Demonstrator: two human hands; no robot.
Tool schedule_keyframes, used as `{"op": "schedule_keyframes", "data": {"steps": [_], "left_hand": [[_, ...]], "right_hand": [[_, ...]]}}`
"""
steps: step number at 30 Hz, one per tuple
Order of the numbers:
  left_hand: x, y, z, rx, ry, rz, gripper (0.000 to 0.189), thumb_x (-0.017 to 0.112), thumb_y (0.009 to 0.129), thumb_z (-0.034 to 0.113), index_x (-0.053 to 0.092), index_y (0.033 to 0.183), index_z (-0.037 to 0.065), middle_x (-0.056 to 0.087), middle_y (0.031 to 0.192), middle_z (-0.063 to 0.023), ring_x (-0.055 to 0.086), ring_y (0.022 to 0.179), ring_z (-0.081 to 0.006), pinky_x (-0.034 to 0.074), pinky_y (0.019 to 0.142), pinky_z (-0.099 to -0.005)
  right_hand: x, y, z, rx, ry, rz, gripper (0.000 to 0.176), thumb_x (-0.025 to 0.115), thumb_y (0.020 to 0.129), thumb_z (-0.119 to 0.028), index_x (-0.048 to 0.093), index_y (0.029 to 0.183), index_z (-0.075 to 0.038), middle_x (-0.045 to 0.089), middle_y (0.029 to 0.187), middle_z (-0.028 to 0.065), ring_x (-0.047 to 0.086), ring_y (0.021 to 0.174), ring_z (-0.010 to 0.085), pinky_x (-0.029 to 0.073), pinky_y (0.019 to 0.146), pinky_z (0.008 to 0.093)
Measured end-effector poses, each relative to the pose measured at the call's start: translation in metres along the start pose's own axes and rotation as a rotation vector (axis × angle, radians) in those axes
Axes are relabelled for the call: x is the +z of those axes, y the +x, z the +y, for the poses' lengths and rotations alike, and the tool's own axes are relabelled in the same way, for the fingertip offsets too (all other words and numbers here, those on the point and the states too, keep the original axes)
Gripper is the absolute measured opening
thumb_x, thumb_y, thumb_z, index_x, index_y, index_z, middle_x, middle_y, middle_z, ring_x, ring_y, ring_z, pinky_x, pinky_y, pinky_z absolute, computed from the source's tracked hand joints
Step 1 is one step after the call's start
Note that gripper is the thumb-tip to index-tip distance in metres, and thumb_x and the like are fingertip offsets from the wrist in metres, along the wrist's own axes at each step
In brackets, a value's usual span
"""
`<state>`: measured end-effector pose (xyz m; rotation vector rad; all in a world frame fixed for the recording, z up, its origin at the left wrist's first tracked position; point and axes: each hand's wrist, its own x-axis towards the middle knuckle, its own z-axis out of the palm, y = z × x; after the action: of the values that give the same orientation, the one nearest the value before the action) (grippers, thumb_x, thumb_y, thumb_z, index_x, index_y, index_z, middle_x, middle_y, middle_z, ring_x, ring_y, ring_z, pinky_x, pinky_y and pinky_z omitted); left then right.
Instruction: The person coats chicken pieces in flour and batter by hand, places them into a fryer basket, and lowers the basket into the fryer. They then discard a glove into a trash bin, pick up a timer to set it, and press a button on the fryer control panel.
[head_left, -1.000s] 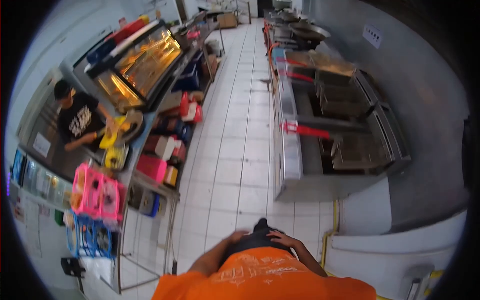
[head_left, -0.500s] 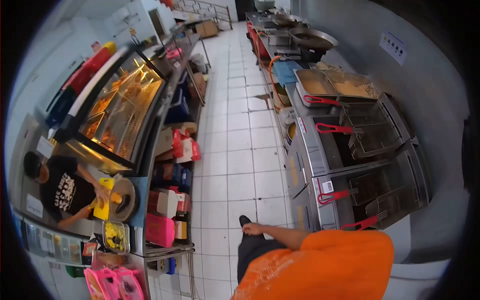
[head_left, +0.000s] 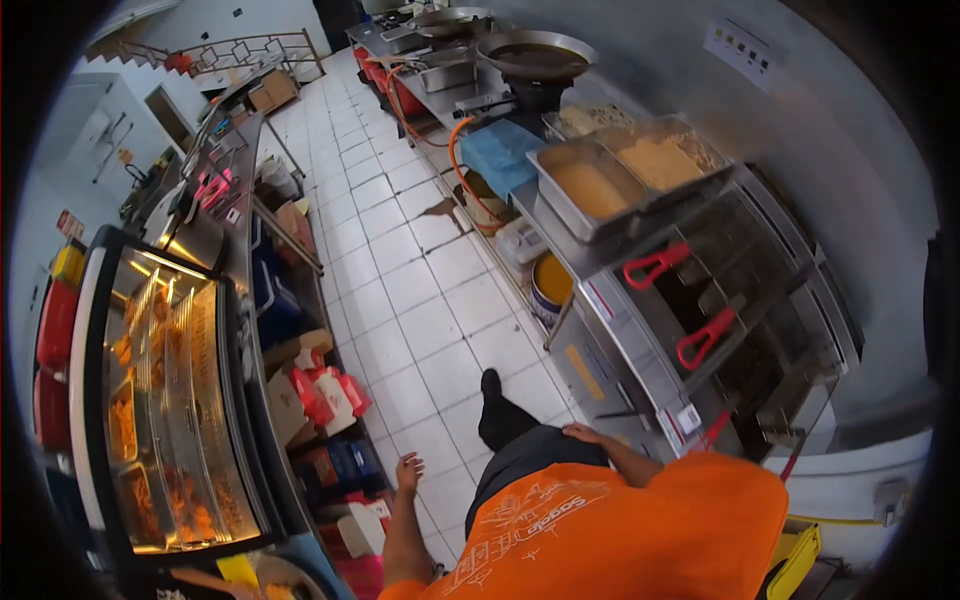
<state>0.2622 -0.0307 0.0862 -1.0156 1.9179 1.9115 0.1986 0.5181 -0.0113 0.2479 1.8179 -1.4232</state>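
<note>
Kitchen aisle, white floor tiles between two work lines, grey wall at right.

Hands, two, bare; orange shirt, short sleeves. Left hand: held out low from the body, fingers spread, nothing seen in grasp; nearest to red-and-white cardboard boxes on the low shelving, apparently not touching. Left forearm angled forward; pose judged loose, perhaps for balance. Right hand: elbow bent, forearm drawn in toward the hip, fingers at the front of dark trousers; cannot tell whether gripping fabric or merely resting.

Right of body: steel deep-fryer bank; red basket handles directed toward the aisle, likely for reach without leaning over the wells. Beyond, on the steel tabletop: pans of pale, breading-like material, set just beside the fryers, presumably for short transfer. Blue cloth alongside. Farther off: wok of dark liquid, raised on a burner.

Left of body: lit glass display case, fried food in trays inside, probably for warmth and view. Boxes stowed low, presumably to spare the upper surface.
</note>
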Motion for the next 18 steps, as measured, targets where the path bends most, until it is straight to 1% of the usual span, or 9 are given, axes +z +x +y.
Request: {"op": "schedule_keyframes", "data": {"steps": [2,4,5,8,11,12,13,15,18], "left_hand": [[-0.008,0.053,0.055,-0.061,-0.009,0.054,0.027,0.049,0.098,0.023,0.057,0.122,0.014,0.066,0.097,-0.0054,0.064,0.08,-0.0156,0.051,0.066,-0.0296],[-0.002,0.083,0.093,-0.09,-0.162,0.15,0.029,0.048,0.098,0.026,0.056,0.124,0.014,0.066,0.099,-0.0057,0.064,0.083,-0.0168,0.052,0.068,-0.0315],[0.001,0.097,0.109,-0.105,-0.238,0.201,0.029,0.048,0.099,0.027,0.056,0.124,0.015,0.065,0.101,-0.0058,0.064,0.085,-0.0174,0.053,0.069,-0.0324],[0.007,0.149,0.124,-0.217,-0.358,0.06,0.037,0.046,0.1,0.035,0.053,0.131,0.017,0.065,0.112,-0.0073,0.065,0.096,-0.0221,0.053,0.077,-0.0382],[0.019,0.174,0.169,-0.38,-0.496,0.083,0.038,0.048,0.099,0.034,0.052,0.133,0.017,0.062,0.123,-0.0097,0.063,0.104,-0.0247,0.054,0.086,-0.0392],[0.017,0.182,0.165,-0.411,-0.633,0.075,0.039,0.049,0.099,0.034,0.052,0.133,0.018,0.061,0.124,-0.0101,0.062,0.106,-0.0252,0.054,0.089,-0.0403],[0.014,0.195,0.163,-0.396,-0.704,0.14,0.038,0.05,0.098,0.033,0.052,0.133,0.018,0.061,0.125,-0.0103,0.062,0.107,-0.0258,0.054,0.089,-0.0404],[0.004,0.237,0.171,-0.339,-0.85,0.258,0.038,0.052,0.098,0.032,0.052,0.133,0.018,0.06,0.125,-0.0109,0.061,0.108,-0.0269,0.054,0.091,-0.0407],[-0.007,0.289,0.206,-0.364,-0.832,0.41,0.038,0.051,0.097,0.028,0.052,0.134,0.016,0.06,0.119,-0.0094,0.061,0.105,-0.0261,0.055,0.09,-0.0387]], "right_hand": [[0.002,0.012,0.003,-0.075,0.292,0.132,0.045,0.074,0.087,-0.035,0.063,0.119,-0.006,0.065,0.118,0.0087,0.06,0.11,0.0195,0.048,0.094,0.0316],[0.004,0.029,-0.023,-0.016,-0.162,0.201,0.031,0.076,0.085,-0.023,0.066,0.109,-0.006,0.068,0.107,0.0081,0.065,0.096,0.0186,0.052,0.086,0.0319],[0.006,0.038,-0.045,0.054,0.13,0.249,0.017,0.072,0.086,-0.014,0.068,0.101,-0.006,0.07,0.093,0.0067,0.067,0.083,0.0179,0.054,0.079,0.0317],[-0.005,0.103,-0.162,0.062,0.319,0.511,0.01,0.066,0.09,-0.012,0.068,0.097,-0.005,0.069,0.085,0.0072,0.067,0.078,0.0185,0.054,0.075,0.0311],[-0.045,0.213,-0.262,-0.497,0.013,0.527,0.016,0.057,0.095,-0.015,0.067,0.092,-0.002,0.066,0.081,0.006,0.063,0.073,0.0141,0.05,0.065,0.0301],[-0.063,0.228,-0.334,-0.495,-0.161,0.53,0.016,0.059,0.095,-0.015,0.066,0.093,-0.002,0.065,0.079,0.0039,0.06,0.071,0.013,0.047,0.062,0.0289],[-0.076,0.232,-0.421,-0.415,-0.06,0.464,0.018,0.059,0.095,-0.017,0.067,0.099,-0.001,0.069,0.086,0.0086,0.066,0.081,0.0172,0.05,0.073,0.0315],[-0.109,0.301,-0.515,-0.647,-0.084,0.505,0.015,0.06,0.094,-0.014,0.067,0.1,-0.003,0.07,0.093,0.011,0.066,0.088,0.0187,0.05,0.078,0.0308],[-0.167,0.363,-0.655,-0.838,-0.402,0.827,0.013,0.058,0.091,-0.008,0.066,0.101,-0.004,0.067,0.098,0.0121,0.062,0.094,0.0272,0.047,0.085,0.0359]]}}
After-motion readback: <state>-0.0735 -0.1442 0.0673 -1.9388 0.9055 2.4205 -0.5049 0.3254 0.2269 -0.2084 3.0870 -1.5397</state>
